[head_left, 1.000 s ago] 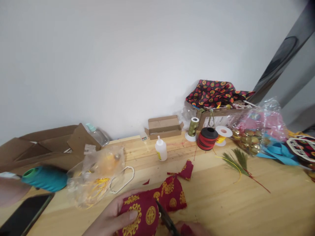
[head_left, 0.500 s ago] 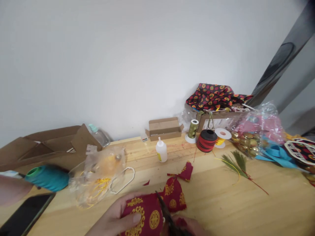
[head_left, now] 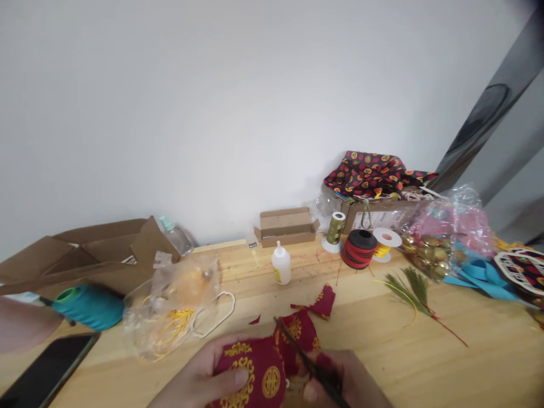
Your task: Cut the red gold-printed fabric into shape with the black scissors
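Note:
Near the bottom middle, my left hand (head_left: 212, 374) pinches a piece of dark red fabric (head_left: 255, 371) with gold patterns, thumb on top. My right hand (head_left: 340, 374) is closed round dark scissors (head_left: 308, 362), whose blades point up and left across the fabric. A part of the red cloth spreads to the right behind the blades. The handles are largely hidden in my fingers. A red scrap (head_left: 325, 302) with gold print lies just beyond, and a small red sliver (head_left: 255, 320) rests left of it.
A white glue bottle (head_left: 281, 266) stands mid-table before a small open cardboard box (head_left: 287, 226). Red cord (head_left: 359, 249) and other spools sit right of it. At left are a plastic bag (head_left: 170, 306), a teal thread cone (head_left: 91, 307) and a phone (head_left: 49, 368).
My right hand has risen further into view with the scissors, whose blades now lie more slanted over the cloth. My left hand keeps its grip. The view has shifted slightly.

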Motion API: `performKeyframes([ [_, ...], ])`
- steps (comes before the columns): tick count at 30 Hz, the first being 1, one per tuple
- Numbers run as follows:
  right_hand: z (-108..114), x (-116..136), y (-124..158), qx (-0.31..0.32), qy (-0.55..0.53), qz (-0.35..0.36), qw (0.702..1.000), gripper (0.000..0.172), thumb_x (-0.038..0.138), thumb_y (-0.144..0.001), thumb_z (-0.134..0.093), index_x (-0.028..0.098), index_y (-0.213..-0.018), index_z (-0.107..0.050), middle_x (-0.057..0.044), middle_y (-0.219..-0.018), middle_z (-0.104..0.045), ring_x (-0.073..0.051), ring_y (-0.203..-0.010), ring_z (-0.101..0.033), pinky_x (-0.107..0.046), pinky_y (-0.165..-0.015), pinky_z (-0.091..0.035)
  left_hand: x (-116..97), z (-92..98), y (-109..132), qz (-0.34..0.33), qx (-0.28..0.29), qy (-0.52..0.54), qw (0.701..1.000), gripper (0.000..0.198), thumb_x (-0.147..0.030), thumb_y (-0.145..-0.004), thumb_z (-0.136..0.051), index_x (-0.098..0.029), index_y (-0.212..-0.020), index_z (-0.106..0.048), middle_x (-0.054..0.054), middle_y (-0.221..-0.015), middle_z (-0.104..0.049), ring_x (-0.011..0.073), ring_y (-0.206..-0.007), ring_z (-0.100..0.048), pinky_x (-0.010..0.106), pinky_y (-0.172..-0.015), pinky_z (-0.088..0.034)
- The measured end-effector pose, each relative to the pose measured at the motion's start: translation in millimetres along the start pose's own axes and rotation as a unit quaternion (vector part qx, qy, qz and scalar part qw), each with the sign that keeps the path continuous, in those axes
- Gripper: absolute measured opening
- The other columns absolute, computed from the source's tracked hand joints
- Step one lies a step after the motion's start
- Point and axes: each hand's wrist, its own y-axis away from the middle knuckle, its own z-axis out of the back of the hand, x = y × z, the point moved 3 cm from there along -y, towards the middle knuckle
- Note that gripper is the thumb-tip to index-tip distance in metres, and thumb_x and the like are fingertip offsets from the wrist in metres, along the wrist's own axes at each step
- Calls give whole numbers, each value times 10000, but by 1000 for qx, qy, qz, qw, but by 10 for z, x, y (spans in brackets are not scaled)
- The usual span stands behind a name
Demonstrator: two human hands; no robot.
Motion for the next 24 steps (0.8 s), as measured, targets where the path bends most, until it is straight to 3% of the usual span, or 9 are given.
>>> performKeyframes([
  [3,300,175,-51,-59,145,16,988,210,389,-647,-611,180,-658,-627,48,-504,-472,-114,-475,-410,-209,-461,-287,-2,36,-8,-4,-5,-6,1000,378,-178,-568,-742,-154,-937,-666,118,-900,-713,271,-747,-659,394,-736,-490],
  [6,558,316,-33,-123,355,17,927,106,287,-660,-595,226,-724,-655,12,-571,-611,-167,-512,-514,-239,-491,-321,1,36,-16,-17,14,2,1000,433,-206,-562,-745,-151,-980,-651,138,-975,-692,296,-842,-641,407,-778,-473],
  [8,664,356,4,-150,436,19,887,191,230,-655,-587,251,-831,-658,-24,-698,-683,-216,-615,-587,-262,-541,-358,4,26,-20,-25,27,-1,999,453,-230,-567,-743,-141,-1000,-642,155,-1009,-680,311,-902,-621,414,-798,-461],
  [10,717,350,31,-144,454,29,879,274,195,-651,-583,256,-911,-644,-34,-755,-694,-230,-668,-606,-276,-578,-389,9,19,-23,-24,31,-11,999,457,-242,-570,-740,-136,-1003,-640,157,-1000,-684,309,-888,-627,423,-806,-456],
  [14,725,286,40,-114,341,58,931,351,231,-618,-652,215,-966,-614,-15,-755,-667,-197,-652,-585,-274,-608,-442,6,7,-25,-18,35,-12,999,482,-231,-564,-741,-145,-1024,-628,138,-989,-692,302,-893,-628,411,-799,-462],
  [17,630,254,13,-141,219,57,964,384,262,-595,-678,178,-962,-601,2,-685,-627,-173,-608,-557,-263,-570,-446,2,-33,-36,-21,65,-26,997,475,-221,-565,-737,-146,-1021,-627,127,-955,-703,289,-876,-633,389,-770,-472],
  [20,376,258,-61,-132,76,42,987,392,293,-582,-681,160,-940,-593,10,-628,-601,-158,-559,-543,-254,-514,-431,-7,-106,-64,-40,105,-66,991,476,-207,-582,-722,-138,-1042,-618,124,-947,-703,282,-864,-633,386,-769,-463],
  [24,-4,302,-196,-100,-56,35,993,527,254,-471,-754,172,-956,-567,-4,-705,-639,-184,-652,-579,-269,-574,-455,-22,-224,-125,-54,135,-124,982,443,-151,-606,-686,-164,-1045,-622,84,-932,-709,278,-884,-621,391,-797,-443],
])
